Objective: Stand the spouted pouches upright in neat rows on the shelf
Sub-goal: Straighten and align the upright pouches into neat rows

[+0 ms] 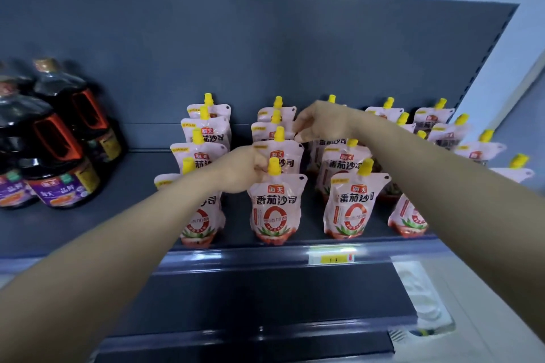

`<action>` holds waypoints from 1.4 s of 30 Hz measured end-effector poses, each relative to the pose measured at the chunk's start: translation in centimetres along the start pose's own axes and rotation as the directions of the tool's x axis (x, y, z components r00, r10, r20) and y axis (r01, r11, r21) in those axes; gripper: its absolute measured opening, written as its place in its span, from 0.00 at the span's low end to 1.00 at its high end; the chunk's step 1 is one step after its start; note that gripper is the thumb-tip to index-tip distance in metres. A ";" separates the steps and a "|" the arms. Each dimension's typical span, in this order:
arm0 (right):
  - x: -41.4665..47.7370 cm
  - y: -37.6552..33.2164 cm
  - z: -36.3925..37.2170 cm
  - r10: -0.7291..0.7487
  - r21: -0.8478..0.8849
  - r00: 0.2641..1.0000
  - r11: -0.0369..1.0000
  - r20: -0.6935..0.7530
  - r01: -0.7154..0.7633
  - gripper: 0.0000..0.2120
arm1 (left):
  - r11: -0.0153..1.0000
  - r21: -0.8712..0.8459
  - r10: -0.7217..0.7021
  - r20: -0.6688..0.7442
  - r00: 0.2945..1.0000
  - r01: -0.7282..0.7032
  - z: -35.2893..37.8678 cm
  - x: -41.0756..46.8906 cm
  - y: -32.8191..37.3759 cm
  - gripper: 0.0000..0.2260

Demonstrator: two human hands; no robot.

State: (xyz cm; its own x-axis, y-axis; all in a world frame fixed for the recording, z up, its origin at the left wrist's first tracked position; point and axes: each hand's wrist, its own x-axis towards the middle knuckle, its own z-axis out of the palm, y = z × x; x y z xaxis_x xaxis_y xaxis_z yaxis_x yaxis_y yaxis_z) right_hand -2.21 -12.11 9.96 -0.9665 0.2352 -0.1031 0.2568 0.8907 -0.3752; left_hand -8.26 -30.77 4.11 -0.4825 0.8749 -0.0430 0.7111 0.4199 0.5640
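On the shelf (132, 215), with the left grip (244, 169) pinching the front pouch (275, 209) and the right grip (321, 124) pinching the pouch behind (287, 156), a careless tug could topple the neighbouring pouches (349, 206).

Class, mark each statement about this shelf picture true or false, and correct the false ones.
1. The pouches have yellow caps. True.
2. The dark bottles stand right of the pouches. False: they stand left.
3. The left hand holds a front pouch at its spout. True.
4. The front pouches lie flat on the shelf. False: they stand upright.
5. The right hand rests on a price label. False: it reaches among pouches further back.
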 end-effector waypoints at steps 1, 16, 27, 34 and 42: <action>-0.2 0.3 0.0 -0.005 0.005 1.000 1.000 -0.004 0.005 0.14 | 1.000 0.003 -0.012 -0.001 1.000 0.012 0.1 0.0 0.0 0.08; -4.5 3.1 -2.2 0.028 -0.088 0.997 0.996 -0.073 -0.035 0.13 | 0.999 0.004 -0.047 0.028 0.998 0.047 -1.8 -0.3 2.9 0.19; -7.5 4.9 -1.5 0.137 -0.203 0.953 0.976 0.269 -0.083 0.14 | 0.980 0.201 0.001 -0.039 0.999 0.007 -0.2 0.4 4.0 0.11; -7.4 5.2 -0.5 0.108 -0.219 0.971 0.974 0.214 -0.060 0.10 | 0.981 0.195 0.007 -0.071 0.997 0.007 0.1 0.3 4.2 0.10; -7.6 4.9 -0.4 0.081 -0.224 0.976 0.974 0.203 -0.035 0.12 | 0.984 0.178 -0.002 -0.107 0.994 0.021 0.4 0.2 4.4 0.10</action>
State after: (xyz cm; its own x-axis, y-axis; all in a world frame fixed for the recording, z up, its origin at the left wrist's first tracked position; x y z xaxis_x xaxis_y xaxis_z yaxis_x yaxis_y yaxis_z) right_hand 6.39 -9.37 9.22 -0.9215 0.2231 -0.3178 0.2828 0.9465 -0.1553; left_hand -5.01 -28.66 6.22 -0.5356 0.8433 0.0443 0.7806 0.4744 0.4069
